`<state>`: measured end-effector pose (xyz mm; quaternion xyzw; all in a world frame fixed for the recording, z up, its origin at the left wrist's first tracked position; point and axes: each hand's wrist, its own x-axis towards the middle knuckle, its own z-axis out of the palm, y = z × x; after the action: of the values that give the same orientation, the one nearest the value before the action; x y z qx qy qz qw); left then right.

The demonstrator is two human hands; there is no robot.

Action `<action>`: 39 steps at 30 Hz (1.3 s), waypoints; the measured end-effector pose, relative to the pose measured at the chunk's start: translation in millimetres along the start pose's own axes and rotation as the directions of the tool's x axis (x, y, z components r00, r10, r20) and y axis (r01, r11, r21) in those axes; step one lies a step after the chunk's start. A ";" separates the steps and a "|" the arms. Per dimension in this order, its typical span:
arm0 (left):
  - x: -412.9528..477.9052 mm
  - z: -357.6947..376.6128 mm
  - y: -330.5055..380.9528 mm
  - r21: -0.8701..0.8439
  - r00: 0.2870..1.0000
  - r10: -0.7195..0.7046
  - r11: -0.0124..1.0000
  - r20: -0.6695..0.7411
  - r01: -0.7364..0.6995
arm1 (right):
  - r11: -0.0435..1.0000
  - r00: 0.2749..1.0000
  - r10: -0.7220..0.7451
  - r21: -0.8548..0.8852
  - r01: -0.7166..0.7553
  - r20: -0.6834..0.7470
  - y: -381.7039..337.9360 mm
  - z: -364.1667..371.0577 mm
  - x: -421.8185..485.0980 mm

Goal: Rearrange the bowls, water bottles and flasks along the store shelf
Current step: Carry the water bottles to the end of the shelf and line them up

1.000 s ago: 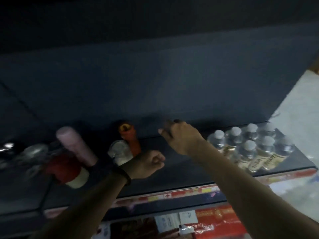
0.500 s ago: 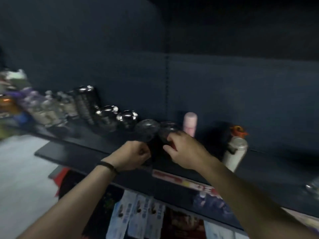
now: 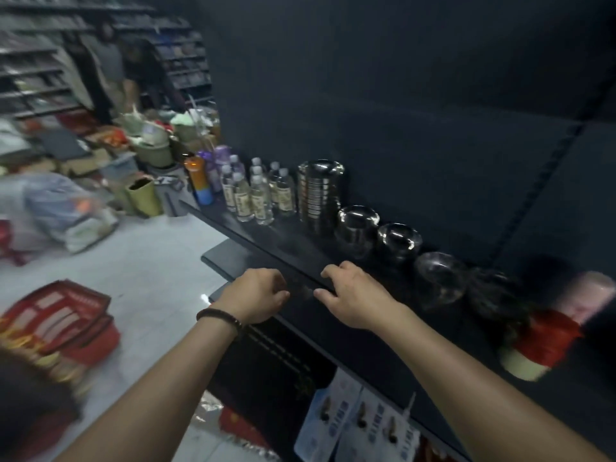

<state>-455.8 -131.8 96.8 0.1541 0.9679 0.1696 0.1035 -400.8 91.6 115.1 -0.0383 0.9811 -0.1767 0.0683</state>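
Fig.: pink flask (image 3: pixel 587 292), at frame's R edge: blurred. Red flask (image 3: pixel 546 340) & dark bowl (image 3: pixel 492 295): smeared, detail lost. Water bottles (image 3: pixel 258 195): labels too small to read. My left hand (image 3: pixel 255 296): fingertips hidden behind knuckles; grip can't be determined.

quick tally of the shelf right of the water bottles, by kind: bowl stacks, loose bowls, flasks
bowl stack: 1
loose bowls: 4
flasks: 2
total: 7
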 end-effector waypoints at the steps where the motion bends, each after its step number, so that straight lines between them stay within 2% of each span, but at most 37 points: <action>1: 8.1 -5.1 -9.4 0.006 1.000 -0.013 1.000 0.003 0.013 | 1.000 1.000 -0.016 0.003 0.016 0.001 -7.4 1.7 17.9; 11: 107.9 -82.8 -91.4 0.077 0.992 -0.130 0.989 0.001 0.130 | 0.993 0.993 -0.118 0.022 0.117 0.026 -67.6 4.8 191.0; 21: 230.7 -130.9 -215.9 -0.063 0.987 -0.160 0.985 -0.002 0.160 | 0.988 0.994 -0.104 0.110 0.106 -0.021 -132.4 10.3 355.1; 25: 299.2 -146.6 -282.4 -0.096 0.991 -0.130 0.987 -0.022 0.127 | 0.996 0.993 -0.052 0.073 0.059 -0.106 -167.1 7.6 440.3; 28: 355.9 -154.2 -332.5 -0.141 0.996 -0.091 0.986 -0.003 0.089 | 0.993 0.989 0.017 0.115 -0.001 -0.144 -194.3 0.4 507.8; 32: 408.4 -180.1 -355.1 -0.244 0.999 -0.034 0.969 -0.024 0.027 | 0.987 0.973 0.108 0.139 -0.081 -0.205 -212.9 -8.1 610.6; 39: 492.9 -176.2 -385.6 -0.275 0.997 0.077 0.958 -0.024 -0.081 | 0.979 0.974 0.202 -0.011 -0.204 -0.104 -197.9 1.8 737.3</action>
<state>-1060.7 -364.7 47.2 0.1757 0.9286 0.3075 0.1110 -1118.6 -167.2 94.2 0.0703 0.9840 -0.1601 0.0351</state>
